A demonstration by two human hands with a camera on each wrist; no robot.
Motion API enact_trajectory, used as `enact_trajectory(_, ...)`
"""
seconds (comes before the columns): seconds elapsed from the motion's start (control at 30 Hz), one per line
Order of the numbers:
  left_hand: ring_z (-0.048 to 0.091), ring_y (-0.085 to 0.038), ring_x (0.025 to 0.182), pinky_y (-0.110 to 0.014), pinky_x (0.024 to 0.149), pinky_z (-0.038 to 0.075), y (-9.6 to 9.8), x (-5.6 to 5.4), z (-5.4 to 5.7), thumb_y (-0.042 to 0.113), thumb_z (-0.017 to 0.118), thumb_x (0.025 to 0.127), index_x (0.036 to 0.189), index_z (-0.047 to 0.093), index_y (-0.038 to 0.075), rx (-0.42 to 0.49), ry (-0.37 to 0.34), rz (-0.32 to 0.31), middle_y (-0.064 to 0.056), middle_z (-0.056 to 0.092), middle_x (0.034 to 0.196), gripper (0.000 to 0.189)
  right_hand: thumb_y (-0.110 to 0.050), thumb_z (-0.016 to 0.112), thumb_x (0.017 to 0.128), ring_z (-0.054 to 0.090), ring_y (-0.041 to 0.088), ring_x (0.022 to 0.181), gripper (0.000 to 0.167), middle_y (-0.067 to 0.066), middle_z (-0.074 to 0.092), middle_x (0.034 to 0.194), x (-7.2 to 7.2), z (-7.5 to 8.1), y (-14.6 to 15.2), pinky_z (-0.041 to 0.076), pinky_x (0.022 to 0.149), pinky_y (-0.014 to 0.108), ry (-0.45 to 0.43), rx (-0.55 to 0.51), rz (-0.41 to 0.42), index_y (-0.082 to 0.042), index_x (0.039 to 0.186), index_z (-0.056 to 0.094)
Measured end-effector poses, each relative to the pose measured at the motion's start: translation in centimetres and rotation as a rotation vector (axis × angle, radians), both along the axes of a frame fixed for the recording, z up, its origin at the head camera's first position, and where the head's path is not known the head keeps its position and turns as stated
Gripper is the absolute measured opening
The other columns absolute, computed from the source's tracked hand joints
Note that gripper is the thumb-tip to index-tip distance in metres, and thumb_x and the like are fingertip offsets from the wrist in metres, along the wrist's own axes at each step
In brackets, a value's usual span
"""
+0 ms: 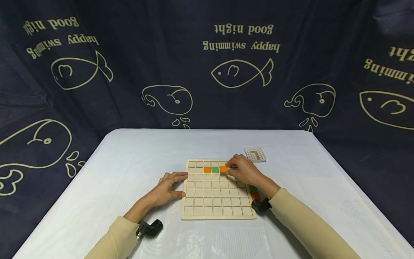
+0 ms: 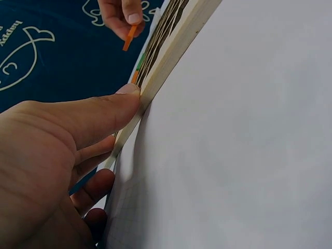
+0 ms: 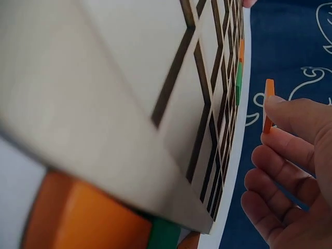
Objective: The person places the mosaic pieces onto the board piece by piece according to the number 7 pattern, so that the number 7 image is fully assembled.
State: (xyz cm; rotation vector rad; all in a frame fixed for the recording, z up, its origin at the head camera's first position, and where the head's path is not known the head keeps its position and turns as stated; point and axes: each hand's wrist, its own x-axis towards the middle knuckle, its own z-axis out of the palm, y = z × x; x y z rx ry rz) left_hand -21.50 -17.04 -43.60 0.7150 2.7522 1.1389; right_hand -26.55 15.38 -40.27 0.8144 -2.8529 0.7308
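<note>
A wooden grid board (image 1: 208, 202) lies on the white table. In its second row from the far edge sit an orange tile (image 1: 207, 170) and a green tile (image 1: 215, 170). Between thumb and fingertips, my right hand (image 1: 244, 171) pinches another orange tile (image 3: 268, 106), held just above the board to the right of the green one. The right wrist view shows a gap between this tile and the board. My left hand (image 1: 165, 190) rests against the board's left edge, thumb and extended fingers touching it; the thumb (image 2: 111, 111) presses the wooden rim.
Beyond the board at the right lies a small card (image 1: 256, 155) printed with a coloured grid pattern. More green and orange tiles (image 3: 104, 212) lie along the board's right side, partly hidden under my right forearm. A dark curtain (image 1: 207, 108) with fish drawings hangs behind the table.
</note>
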Motion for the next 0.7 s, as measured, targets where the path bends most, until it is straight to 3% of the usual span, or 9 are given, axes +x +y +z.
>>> enact_trajectory(0.37,0.036,-0.015,0.110,-0.040,0.092,0.023,0.1,0.0,0.1,0.025,0.074,0.079,0.136,0.051,0.012,-0.002,-0.005,0.006,0.003,0.043,0.146,0.063,-0.024,0.067,0.087,0.049,0.014,0.085,0.024,0.000,0.060,0.095,-0.8,0.0,-0.3,0.042,0.073,0.030,-0.043,0.044,-0.015,-0.010,0.107,0.069)
enact_trajectory(0.7,0.037,-0.014,0.108,-0.037,0.090,0.023,0.1,0.0,0.1,0.024,0.075,0.079,0.135,0.052,0.012,0.001,0.003,0.008,0.002,0.045,0.145,0.062,-0.025,0.068,0.087,0.053,0.015,0.091,0.026,0.000,0.060,0.097,-1.3,-0.2,-0.6,0.047,0.079,0.032,-0.097,0.038,-0.008,-0.010,0.108,0.068)
